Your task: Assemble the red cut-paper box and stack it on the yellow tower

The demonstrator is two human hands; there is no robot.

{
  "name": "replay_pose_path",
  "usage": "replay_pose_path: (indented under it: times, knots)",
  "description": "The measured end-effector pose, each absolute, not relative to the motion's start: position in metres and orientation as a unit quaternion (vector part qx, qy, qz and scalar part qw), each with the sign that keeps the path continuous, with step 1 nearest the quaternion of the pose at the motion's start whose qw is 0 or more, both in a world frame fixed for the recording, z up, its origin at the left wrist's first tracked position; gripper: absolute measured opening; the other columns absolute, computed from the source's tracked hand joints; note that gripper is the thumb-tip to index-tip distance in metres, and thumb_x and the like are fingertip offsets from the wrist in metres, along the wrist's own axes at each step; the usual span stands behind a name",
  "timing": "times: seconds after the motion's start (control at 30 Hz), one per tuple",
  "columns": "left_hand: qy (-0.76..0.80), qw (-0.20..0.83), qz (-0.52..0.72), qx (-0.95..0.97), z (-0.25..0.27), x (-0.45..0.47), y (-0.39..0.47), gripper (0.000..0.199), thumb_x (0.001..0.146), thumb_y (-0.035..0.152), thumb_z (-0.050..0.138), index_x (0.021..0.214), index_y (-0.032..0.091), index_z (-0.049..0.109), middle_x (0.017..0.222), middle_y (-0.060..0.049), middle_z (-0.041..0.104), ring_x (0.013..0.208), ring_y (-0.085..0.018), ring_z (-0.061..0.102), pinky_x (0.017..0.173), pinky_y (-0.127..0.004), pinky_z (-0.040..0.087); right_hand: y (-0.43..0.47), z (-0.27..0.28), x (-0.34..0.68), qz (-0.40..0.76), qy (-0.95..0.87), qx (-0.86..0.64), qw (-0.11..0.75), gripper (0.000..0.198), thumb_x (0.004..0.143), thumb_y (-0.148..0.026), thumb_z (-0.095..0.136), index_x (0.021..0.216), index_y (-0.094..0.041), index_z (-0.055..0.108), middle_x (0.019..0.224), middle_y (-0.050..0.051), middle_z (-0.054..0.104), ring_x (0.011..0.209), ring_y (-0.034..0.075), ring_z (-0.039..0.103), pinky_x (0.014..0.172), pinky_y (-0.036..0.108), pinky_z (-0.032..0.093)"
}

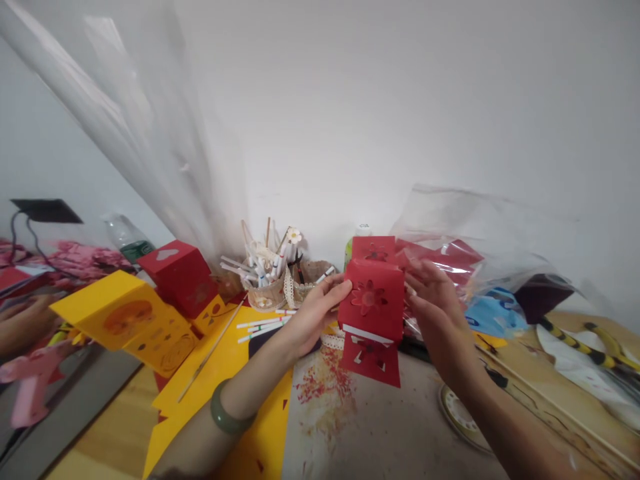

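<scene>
The left hand (316,313) pinches the folded red paper (374,317); the right hand (440,303), fingers half-open, contact unclear, should steady it gently.

I have two hands, the left hand (314,317) and the right hand (436,293), and between them one red folded paper box (377,320) showing three flower-shaped cut-outs. One green bangle (231,420) circles my left wrist. Just beyond my left hand I count two small woven baskets (265,300) and one white daisy-like flower (294,235); nearer that forearm, at least three loose white markers (257,327). Left of my left hand: one red paper box with a pale heart (173,267), one pink glue gun (30,387), one clear plastic bottle with a green label (127,239). One white tape roll (459,415) sits beside my right forearm.
</scene>
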State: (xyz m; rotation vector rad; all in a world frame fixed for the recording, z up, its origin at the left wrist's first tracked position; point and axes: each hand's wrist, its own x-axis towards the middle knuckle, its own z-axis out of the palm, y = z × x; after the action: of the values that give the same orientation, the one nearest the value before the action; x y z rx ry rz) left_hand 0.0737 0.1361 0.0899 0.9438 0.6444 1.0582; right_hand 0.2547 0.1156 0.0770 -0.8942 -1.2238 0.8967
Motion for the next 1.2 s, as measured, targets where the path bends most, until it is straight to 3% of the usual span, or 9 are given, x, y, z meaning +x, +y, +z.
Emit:
replay_pose_path:
  times: [0.2,0.37,0.5,0.63,0.73,0.9,1.07,1.2]
  knots:
    - [0.27,0.632,0.568,0.454,0.099,0.078,0.127,0.064,0.058,0.045,0.082,0.107,0.022,0.048,0.109,-0.005,0.06,0.098,-0.019,0.06,0.081,-0.028,0.047,0.104,0.087,0.251,0.335,-0.622,-0.36,0.61,0.044,0.081,-0.038,0.063,0.119,-0.036,0.042,0.142,0.004,0.039,0.127,0.024,0.045,0.099,0.047,0.044]
    - [0.262,0.656,0.568,0.421,0.101,0.075,0.125,0.053,0.066,0.043,0.077,0.107,0.023,0.049,0.106,-0.002,0.062,0.097,-0.02,0.061,0.08,-0.029,0.048,0.105,0.081,0.262,0.332,-0.611,-0.379,0.611,0.049,0.08,-0.047,0.061,0.122,-0.035,0.041,0.134,0.006,0.046,0.124,0.026,0.047,0.094,0.046,0.047]
    - [0.254,0.674,0.576,0.386,0.101,0.071,0.129,0.045,0.075,0.045,0.069,0.108,0.02,0.052,0.108,-0.005,0.065,0.101,-0.022,0.062,0.084,-0.033,0.048,0.1,0.082,0.271,0.346,-0.657,-0.461,0.486,0.051,0.075,-0.047,0.067,0.12,-0.031,0.05,0.119,0.008,0.057,0.1,0.025,0.061,0.081,0.043,0.055]
    - [0.248,0.697,0.566,0.364,0.102,0.068,0.131,0.045,0.077,0.048,0.065,0.111,0.02,0.056,0.107,-0.005,0.067,0.106,-0.023,0.06,0.086,-0.034,0.048,0.094,0.092,0.266,0.327,-0.748,-0.434,0.382,0.023,0.078,-0.041,0.065,0.094,-0.024,0.066,0.094,0.005,0.065,0.085,0.022,0.065,0.069,0.037,0.057]
    - [0.244,0.715,0.544,0.364,0.104,0.067,0.131,0.043,0.076,0.05,0.063,0.105,0.019,0.061,0.102,-0.005,0.069,0.107,-0.025,0.06,0.087,-0.035,0.049,0.095,0.091,0.265,0.228,-0.789,-0.438,0.364,0.014,0.081,-0.035,0.062,0.087,-0.023,0.067,0.09,0.004,0.065,0.083,0.02,0.064,0.067,0.033,0.055]
    - [0.221,0.709,0.508,0.436,0.098,0.06,0.126,0.043,0.073,0.046,0.068,0.108,0.022,0.061,0.105,-0.005,0.068,0.106,-0.026,0.061,0.088,-0.035,0.047,0.1,0.073,0.273,0.055,-0.793,-0.54,0.275,0.022,0.079,-0.024,0.061,0.1,-0.024,0.066,0.109,0.008,0.065,0.083,0.023,0.066,0.063,0.034,0.051]
    - [0.197,0.667,0.4,0.597,0.076,0.048,0.115,0.053,0.071,0.032,0.073,0.118,0.027,0.049,0.122,-0.006,0.057,0.106,-0.022,0.058,0.086,-0.031,0.045,0.103,0.059,0.28,0.06,-0.77,-0.588,0.239,0.024,0.08,-0.022,0.053,0.101,-0.024,0.066,0.094,0.007,0.072,0.077,0.028,0.068,0.059,0.035,0.048]
    - [0.237,0.561,0.295,0.736,0.055,0.044,0.1,0.06,0.067,0.027,0.078,0.116,0.025,0.043,0.121,-0.008,0.051,0.114,-0.024,0.051,0.097,-0.038,0.04,0.108,0.043,0.279,0.091,-0.782,-0.577,0.216,0.023,0.079,-0.021,0.052,0.095,-0.025,0.069,0.089,0.005,0.074,0.081,0.025,0.068,0.064,0.03,0.049]
